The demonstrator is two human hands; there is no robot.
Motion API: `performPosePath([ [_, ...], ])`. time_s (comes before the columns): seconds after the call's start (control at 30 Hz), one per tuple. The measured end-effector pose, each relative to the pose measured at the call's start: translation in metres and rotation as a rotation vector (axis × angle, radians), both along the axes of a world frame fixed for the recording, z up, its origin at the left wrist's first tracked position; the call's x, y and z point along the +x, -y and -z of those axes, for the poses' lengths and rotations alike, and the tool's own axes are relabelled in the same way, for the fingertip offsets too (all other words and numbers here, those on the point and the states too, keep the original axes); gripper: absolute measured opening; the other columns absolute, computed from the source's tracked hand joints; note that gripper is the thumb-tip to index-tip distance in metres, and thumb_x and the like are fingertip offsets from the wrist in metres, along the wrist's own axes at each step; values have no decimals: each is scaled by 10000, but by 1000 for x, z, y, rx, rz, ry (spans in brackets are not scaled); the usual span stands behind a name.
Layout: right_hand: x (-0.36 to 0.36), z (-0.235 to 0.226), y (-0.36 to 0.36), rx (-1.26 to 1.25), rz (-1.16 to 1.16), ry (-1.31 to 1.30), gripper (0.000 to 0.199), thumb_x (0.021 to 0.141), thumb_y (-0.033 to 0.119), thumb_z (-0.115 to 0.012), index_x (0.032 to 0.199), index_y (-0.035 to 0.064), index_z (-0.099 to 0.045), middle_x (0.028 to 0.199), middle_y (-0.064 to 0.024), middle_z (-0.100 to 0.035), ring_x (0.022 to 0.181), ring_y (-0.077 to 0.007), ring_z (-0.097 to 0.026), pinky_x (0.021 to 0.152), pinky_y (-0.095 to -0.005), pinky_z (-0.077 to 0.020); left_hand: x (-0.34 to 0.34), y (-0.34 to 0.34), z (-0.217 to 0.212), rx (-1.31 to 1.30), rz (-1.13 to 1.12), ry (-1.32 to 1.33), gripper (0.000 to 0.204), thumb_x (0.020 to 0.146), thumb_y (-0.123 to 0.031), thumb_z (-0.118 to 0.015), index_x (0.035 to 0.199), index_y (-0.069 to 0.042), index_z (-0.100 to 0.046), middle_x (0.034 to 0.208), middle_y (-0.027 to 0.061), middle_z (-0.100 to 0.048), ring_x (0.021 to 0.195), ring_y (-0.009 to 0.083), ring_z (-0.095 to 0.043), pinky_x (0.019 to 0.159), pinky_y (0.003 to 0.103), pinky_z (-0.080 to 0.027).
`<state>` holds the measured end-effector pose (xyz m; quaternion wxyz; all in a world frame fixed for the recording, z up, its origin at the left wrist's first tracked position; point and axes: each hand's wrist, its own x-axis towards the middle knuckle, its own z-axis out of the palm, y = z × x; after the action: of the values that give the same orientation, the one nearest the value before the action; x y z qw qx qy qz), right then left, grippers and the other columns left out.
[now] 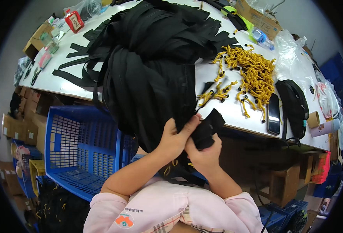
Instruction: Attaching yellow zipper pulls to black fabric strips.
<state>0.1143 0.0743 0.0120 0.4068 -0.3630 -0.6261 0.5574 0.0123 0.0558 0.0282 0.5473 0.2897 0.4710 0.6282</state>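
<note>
A big heap of black fabric strips (152, 58) covers the white table (226, 112) and hangs over its front edge. My left hand (174, 138) pinches a black fabric piece (207, 126) at the table's edge. My right hand (204, 155) grips the same piece from below, the two hands touching. A few yellow cords show in the dark bundle just under my hands. A pile of yellow cords with black ends (249, 73) lies on the table to the right of the heap.
A blue plastic crate (82, 143) stands below the table at my left. A black phone (273, 113), a black pouch (294, 106), tape rolls (314, 119), a water bottle (261, 38) and clear plastic bags (292, 58) lie at right. Cardboard boxes (35, 39) sit far left.
</note>
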Motion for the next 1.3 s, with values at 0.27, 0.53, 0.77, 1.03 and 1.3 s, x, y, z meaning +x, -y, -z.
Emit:
performPosePath([
  [0.27,-1,-2,3,-187,-359,-385,612,693,-30,-545,1236,-31,-264,1119,-89,-295,828,-144,-500,706,-226,-461,-19,15,9,109,91,-86,486,661,-198,-684,1075,-38,-486,972,37,-507,868,119,-494,753,269,-422],
  [0.53,3,-7,-5,-185,-426,-308,550,729,-94,-457,1240,-31,-264,1185,-141,-281,821,-151,-522,698,-246,-489,-32,21,13,-140,150,201,276,710,-87,-499,969,7,-510,790,72,-550,700,151,-537,637,260,-457],
  [0.77,-6,-28,-39,711,-210,159,449,680,64,-634,1093,16,-466,919,-138,-475,659,-149,-513,502,-204,-437,-37,28,10,-157,330,63,248,642,-63,-570,878,2,-528,600,34,-490,501,124,-480,501,246,-419],
  [1.03,10,-14,-30,-293,-227,-481,129,750,-89,-496,795,5,-420,791,-89,-485,514,-70,-463,437,-192,-416,-42,38,11,-5,93,46,337,626,-157,-719,892,-22,-562,793,35,-554,739,126,-523,680,235,-412],
  [1.3,14,-9,-29,-108,-530,-345,126,683,-26,-580,720,10,-465,785,-96,-494,684,-120,-501,593,-220,-418,-44,22,12,-100,1,449,225,839,-232,-476,770,-22,-517,675,69,-536,589,155,-516,602,285,-448],
])
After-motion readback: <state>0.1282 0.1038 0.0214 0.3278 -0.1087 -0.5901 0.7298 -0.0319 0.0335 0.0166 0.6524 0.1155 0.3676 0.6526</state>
